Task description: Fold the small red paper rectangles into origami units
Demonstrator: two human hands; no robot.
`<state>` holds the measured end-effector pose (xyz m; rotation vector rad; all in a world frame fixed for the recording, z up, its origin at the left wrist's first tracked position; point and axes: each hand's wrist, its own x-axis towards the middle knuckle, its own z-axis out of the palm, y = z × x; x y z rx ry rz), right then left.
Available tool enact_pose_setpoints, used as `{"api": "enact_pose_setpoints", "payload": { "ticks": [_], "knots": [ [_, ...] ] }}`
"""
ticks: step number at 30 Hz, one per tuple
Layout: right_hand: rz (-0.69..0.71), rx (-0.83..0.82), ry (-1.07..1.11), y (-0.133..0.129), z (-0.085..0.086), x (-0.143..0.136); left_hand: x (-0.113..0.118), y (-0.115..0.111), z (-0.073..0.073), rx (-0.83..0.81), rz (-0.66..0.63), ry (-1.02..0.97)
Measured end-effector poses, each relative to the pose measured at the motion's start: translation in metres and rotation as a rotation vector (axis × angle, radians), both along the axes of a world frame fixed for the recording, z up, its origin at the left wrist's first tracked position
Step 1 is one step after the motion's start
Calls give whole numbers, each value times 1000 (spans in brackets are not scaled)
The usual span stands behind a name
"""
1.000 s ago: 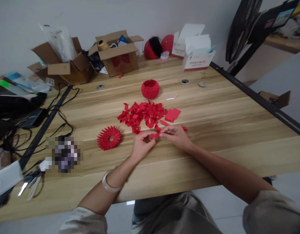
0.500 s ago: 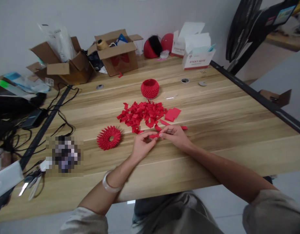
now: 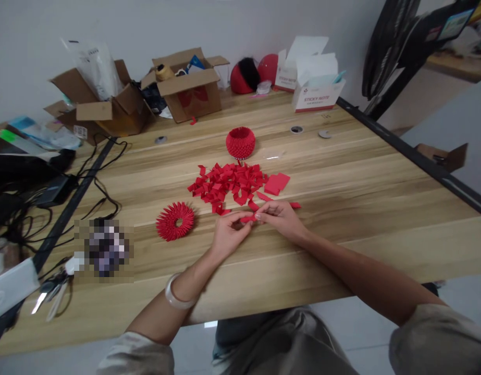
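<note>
My left hand (image 3: 228, 234) and my right hand (image 3: 281, 217) meet low over the wooden table (image 3: 342, 198), both pinching one small red paper piece (image 3: 248, 219) between the fingertips. Just beyond them lies a pile of folded red paper pieces (image 3: 226, 185), with a small stack of flat red squares (image 3: 276, 184) at its right edge. A red spiky paper ring (image 3: 175, 221) lies flat to the left of my left hand. Farther back stands a red bowl-shaped paper model (image 3: 241, 142).
Open cardboard boxes (image 3: 185, 86) and white sticky-note boxes (image 3: 316, 83) line the back edge by the wall. Black cables (image 3: 95, 172), keys (image 3: 48, 297) and a blurred-out object lie at the left. A black rail (image 3: 412, 156) runs along the right edge.
Almost nothing: my fingers shifted slightly on the red paper piece, and the hands stayed in the same spot.
</note>
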<state>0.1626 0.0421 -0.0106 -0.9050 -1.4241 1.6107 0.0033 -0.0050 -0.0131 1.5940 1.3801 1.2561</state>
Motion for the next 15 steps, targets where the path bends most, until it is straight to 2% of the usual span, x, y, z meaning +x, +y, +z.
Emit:
{"api": "enact_pose_setpoints", "payload": {
  "ticks": [5,11,15],
  "knots": [
    [-1,-17,1,1,0,0,0,0,0,-18,11,1],
    [69,-131,40,2,-1,0,1,0,3,-85,74,-41],
    [116,-141,17,3,-3,0,2,0,4,-97,76,-60]
  ]
}}
